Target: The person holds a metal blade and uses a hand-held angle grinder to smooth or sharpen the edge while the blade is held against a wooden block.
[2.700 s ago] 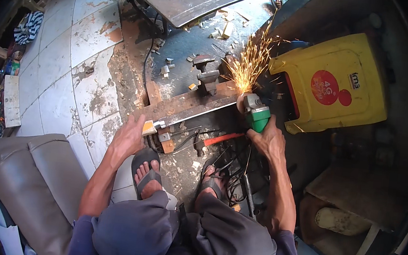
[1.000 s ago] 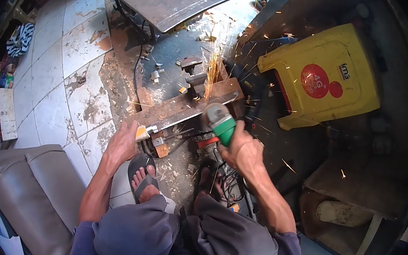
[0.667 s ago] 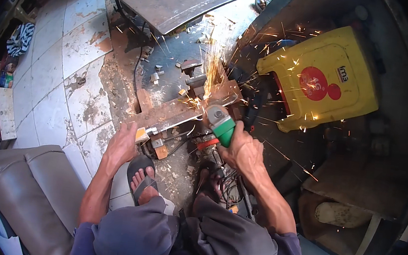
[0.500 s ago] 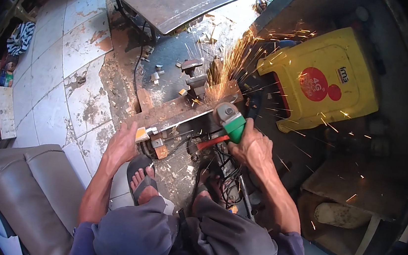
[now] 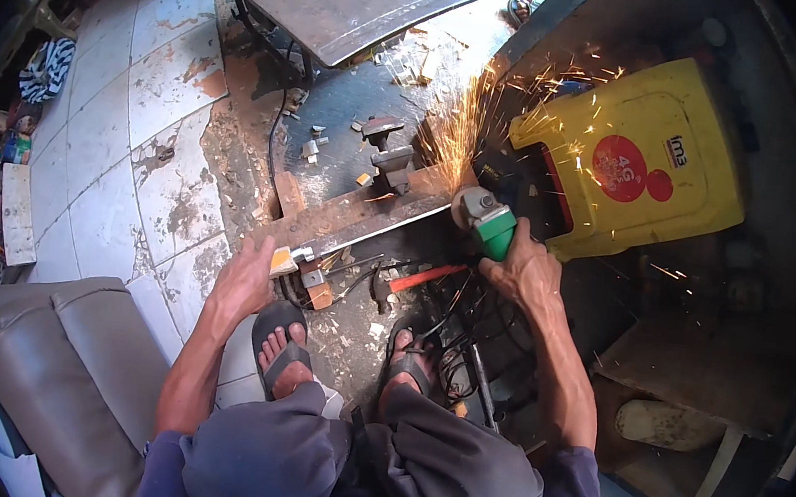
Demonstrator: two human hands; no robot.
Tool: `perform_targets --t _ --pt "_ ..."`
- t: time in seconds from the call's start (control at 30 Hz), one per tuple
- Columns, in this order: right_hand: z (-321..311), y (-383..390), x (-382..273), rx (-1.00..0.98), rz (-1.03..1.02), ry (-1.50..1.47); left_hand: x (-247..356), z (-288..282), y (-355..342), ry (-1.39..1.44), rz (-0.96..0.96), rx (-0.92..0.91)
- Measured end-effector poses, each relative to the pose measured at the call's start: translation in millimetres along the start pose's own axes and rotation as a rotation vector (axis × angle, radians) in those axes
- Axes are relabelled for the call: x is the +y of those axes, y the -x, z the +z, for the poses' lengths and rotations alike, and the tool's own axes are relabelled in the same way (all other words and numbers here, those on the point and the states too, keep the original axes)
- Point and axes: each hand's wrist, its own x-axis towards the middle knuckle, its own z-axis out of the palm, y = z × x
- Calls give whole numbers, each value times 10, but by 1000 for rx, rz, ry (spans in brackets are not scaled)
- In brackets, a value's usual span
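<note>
My right hand [image 5: 527,270] is wrapped round a green angle grinder [image 5: 490,224]. The grinder's grey head and disc meet the right end of a long, flat, brownish bar [image 5: 348,219], and orange sparks [image 5: 474,126] fan away from there. A bright strip runs along the bar's near edge. At the bar's left end, my left hand [image 5: 241,279] is closed round it, beside a pale wooden piece [image 5: 282,262]; some of its fingers are hidden. Beyond the bar's middle stands a dark metal vise [image 5: 388,160].
A hammer [image 5: 424,277] with a red handle lies before my feet, near tangled black cables [image 5: 469,353]. A yellow plastic stool [image 5: 684,201] lies tipped at right. Ahead is a low table [image 5: 336,4]; a grey-brown cushioned seat [image 5: 64,378] sits at left. Wood scraps litter the floor.
My right hand and the grinder have moved right along the bar to its end. The spark fan has shifted with them, and more of the hammer shows. My left hand keeps its hold.
</note>
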Motion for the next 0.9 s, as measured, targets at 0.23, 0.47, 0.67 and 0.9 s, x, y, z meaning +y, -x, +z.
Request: perform_targets --t 0.23,0.47,0.67,0.9 --pt "-120 -300 137 62 -18 11 -22 18 -21 -1 -2 -16" --pt "-119 -532 277 71 -42 59 -14 -4 -17 5 -11 -6" --pt "-229 -477 221 27 -70 29 -59 41 -12 -3 -1 -1" --pt "-142 -546 182 86 -85 32 -12 21 -1 -20 -15 -11"
